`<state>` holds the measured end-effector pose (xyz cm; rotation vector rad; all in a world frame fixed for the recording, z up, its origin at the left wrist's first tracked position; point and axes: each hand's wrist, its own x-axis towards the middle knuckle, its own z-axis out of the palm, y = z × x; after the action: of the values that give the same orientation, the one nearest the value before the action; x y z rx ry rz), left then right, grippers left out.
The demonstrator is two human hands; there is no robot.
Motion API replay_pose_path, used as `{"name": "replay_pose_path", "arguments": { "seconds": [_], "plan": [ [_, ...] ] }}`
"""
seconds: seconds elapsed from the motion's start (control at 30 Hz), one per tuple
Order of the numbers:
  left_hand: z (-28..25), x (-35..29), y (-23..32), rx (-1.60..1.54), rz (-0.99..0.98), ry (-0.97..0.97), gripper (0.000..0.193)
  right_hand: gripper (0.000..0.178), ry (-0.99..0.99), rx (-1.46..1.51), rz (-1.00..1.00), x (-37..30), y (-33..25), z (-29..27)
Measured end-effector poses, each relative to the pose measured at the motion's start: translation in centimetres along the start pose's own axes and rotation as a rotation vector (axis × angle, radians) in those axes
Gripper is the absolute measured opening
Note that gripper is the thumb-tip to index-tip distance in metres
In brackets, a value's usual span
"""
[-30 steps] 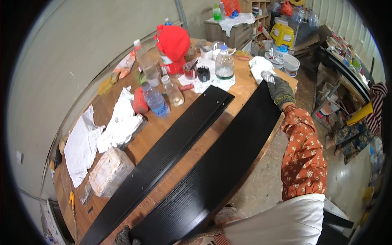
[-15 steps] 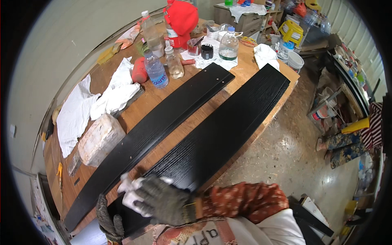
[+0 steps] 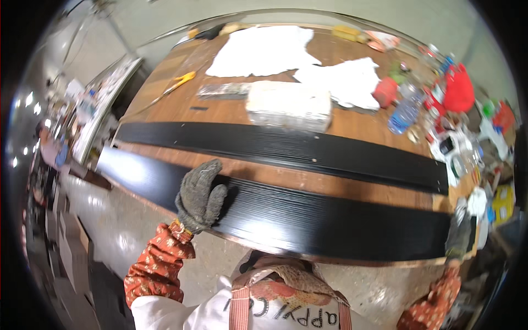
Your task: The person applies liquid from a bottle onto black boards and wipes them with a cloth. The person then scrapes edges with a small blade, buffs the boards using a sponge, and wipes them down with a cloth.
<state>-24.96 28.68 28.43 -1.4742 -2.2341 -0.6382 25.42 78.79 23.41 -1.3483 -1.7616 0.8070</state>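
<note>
a person in grey work gloves and rust-red patterned sleeves leans over a long wooden counter (image 3: 308,181) on which 2 long black boards lie side by side. the left hand (image 3: 201,195) rests flat on the near board (image 3: 308,220), fingers spread loosely over its top near the left end, palm down, not closed around anything. the right hand (image 3: 459,236) sits at the far right end of the same board, gloved fingers curled over the end edge; how tight that grip is cannot be told, as the rim of the picture blurs it. the near board runs along the front edge of the counter, its glossy grain catching light by the left end. the far board (image 3: 286,148) lies just beyond it, a strip of bare wood showing between the 2. behind the far board sits a whitish wrapped block (image 3: 289,104), close to that board's far edge. 2 white cloths (image 3: 264,49) are spread further back, the smaller one to the right of the block. a red cup (image 3: 386,91) stands beside the smaller cloth, and a clear plastic bottle (image 3: 406,109) with a blue tint stands just right of the cup. a red container (image 3: 458,88) rises among smaller jars and clutter at the right end of the counter. a yellow-handled tool (image 3: 179,82) lies on the left part of the counter
</note>
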Motion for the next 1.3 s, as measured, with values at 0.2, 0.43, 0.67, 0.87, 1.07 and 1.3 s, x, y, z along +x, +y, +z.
{"name": "replay_pose_path", "arguments": {
  "seconds": [0.2,0.43,0.67,0.87,1.07,1.3],
  "plan": [
    [-1.8,0.8,3.1,-0.158,0.108,0.116,0.056,0.083,-0.478,-0.692,-0.975,-14.1,-15.5,16.6],
    [2.3,2.9,10.9,-0.480,0.054,-0.013,0.054,0.079,-1.295,0.581,0.009,-21.9,-25.2,24.6],
    [3.4,0.3,9.7,-0.320,0.066,-0.064,0.041,0.061,-0.809,-0.041,-0.675,-17.4,-22.7,23.0],
    [-0.5,-5.4,-4.5,-0.217,-0.113,-0.116,0.042,0.049,-0.822,-0.390,-1.192,-19.1,-26.9,22.1],
    [-10.1,-9.4,-21.9,-0.005,-0.258,-0.074,0.041,0.037,-0.633,-0.455,-1.077,-20.6,-28.1,22.1],
    [-17.2,-16.5,-41.5,0.063,-0.513,0.002,0.037,0.046,-0.573,-0.628,-0.970,-26.0,-31.5,24.2]
  ]
}}
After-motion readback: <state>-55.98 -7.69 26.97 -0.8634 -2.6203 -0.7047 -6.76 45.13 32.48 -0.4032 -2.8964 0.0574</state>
